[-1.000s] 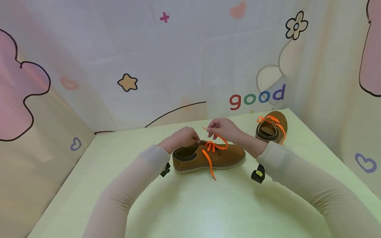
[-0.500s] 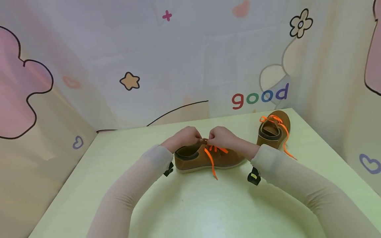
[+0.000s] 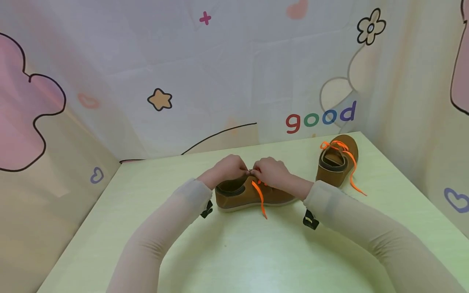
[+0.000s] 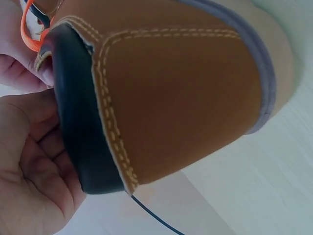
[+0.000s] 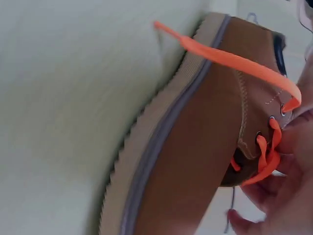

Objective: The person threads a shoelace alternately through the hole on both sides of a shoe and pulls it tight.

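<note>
A brown lace-up shoe [image 3: 238, 200] with an orange shoelace [image 3: 261, 199] stands on the table, its toe to the right. My left hand [image 3: 229, 167] reaches over the dark-lined opening and pinches the top of the far eyelet flap. Close against those fingertips, my right hand [image 3: 272, 173] pinches the lace's far end at the flap; the lace tip is hidden by the fingers. On the near side, the other lace end hangs loose down the shoe. In the right wrist view, the crossed shoelace [image 5: 264, 159] lies beside the right hand [image 5: 281, 200].
Another brown shoe [image 3: 331, 176] with orange laces stands at the table's back right, toe away from me. A printed curtain [image 3: 216, 73] hangs behind the pale green table [image 3: 234, 252]. Both wrists carry small black cameras.
My right hand has come down and left from above the shoe, bringing the lace end to the far flap beside my left fingertips. The left hand stays at the flap.
</note>
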The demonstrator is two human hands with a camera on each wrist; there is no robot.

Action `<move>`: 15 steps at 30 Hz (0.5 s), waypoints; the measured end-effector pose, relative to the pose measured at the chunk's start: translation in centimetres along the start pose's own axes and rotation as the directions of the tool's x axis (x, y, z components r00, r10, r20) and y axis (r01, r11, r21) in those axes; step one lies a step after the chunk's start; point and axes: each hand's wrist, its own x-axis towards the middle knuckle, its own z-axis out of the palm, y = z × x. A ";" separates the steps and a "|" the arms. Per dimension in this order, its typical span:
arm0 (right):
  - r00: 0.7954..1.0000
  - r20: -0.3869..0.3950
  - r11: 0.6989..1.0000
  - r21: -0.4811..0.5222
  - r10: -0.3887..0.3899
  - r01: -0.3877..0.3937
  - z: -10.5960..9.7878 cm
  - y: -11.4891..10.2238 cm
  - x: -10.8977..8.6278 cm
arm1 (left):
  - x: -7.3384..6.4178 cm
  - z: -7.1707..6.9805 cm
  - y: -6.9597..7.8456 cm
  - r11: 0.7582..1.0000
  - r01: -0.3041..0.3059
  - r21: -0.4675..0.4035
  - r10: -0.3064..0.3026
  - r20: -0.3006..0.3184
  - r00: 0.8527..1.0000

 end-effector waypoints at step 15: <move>0.960 0.056 0.780 0.571 0.274 -0.255 -4.2 1.9 1.5 | -0.5 0.2 0.6 1.000 -0.002 0.018 0.003 -0.057 0.998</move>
